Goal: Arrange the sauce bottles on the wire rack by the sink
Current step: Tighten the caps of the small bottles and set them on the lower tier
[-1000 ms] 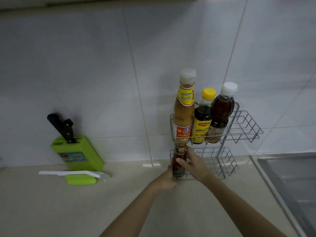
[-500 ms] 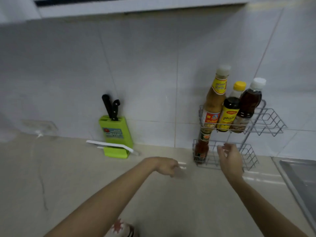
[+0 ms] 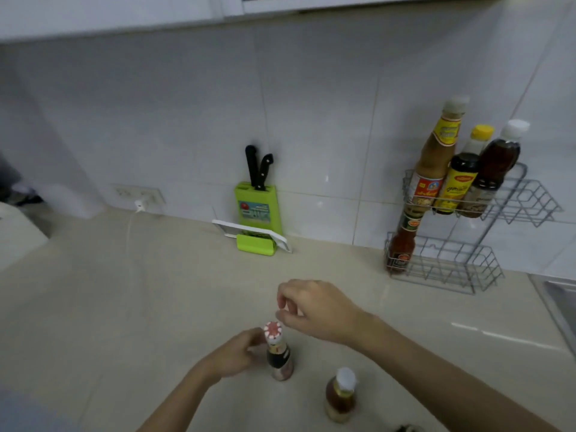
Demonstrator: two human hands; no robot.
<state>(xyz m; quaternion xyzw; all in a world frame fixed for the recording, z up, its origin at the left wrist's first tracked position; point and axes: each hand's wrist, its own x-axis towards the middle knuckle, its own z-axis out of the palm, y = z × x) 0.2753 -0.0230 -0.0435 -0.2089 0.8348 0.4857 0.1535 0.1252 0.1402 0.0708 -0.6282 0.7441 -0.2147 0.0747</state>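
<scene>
The wire rack (image 3: 467,269) stands against the tiled wall at the right. Its upper tier holds a tall tan sauce bottle (image 3: 434,163), a yellow-capped dark bottle (image 3: 461,179) and a white-capped brown bottle (image 3: 498,163). A red chili sauce bottle (image 3: 403,244) stands in the lower tier's left end. Near me on the counter stands a dark sauce bottle (image 3: 279,357) with a red-and-white cap. My left hand (image 3: 237,353) grips its neck from the left. My right hand (image 3: 314,307) hovers just above the cap, fingers loosely curled and holding nothing. A small amber bottle (image 3: 341,397) with a white cap stands to the right.
A green knife block (image 3: 257,204) with black handles and a white board (image 3: 252,232) sit against the wall at centre. A wall socket with a white plug (image 3: 140,198) is at the left. The sink edge (image 3: 558,300) is at the far right.
Both hands left the rack and came back toward me. The view swung left and down, and the left hand now holds the dark bottle on the counter.
</scene>
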